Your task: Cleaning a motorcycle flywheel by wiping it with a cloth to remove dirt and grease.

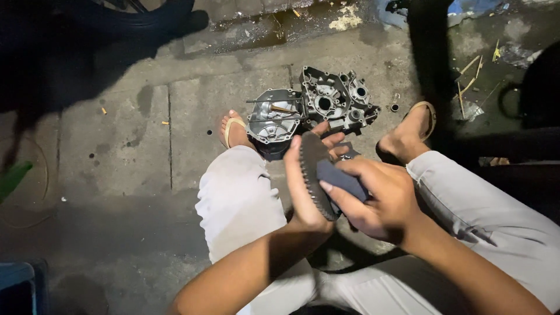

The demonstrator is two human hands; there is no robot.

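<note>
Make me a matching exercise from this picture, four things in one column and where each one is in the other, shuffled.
1 toothed gear
2 dark cloth
3 engine case halves
4 sandal

A on the concrete by the feet
B under the right hand, against the gear
C on the foot beside the left knee
D gripped in the left hand

Pairs: 1-D, 2-B, 3-A, 4-C

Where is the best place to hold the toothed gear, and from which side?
Probably by the rim: the gear stands on edge, teeth all round. The left hand already clasps it from the left; the right hand presses a dark cloth on its right face.
</note>
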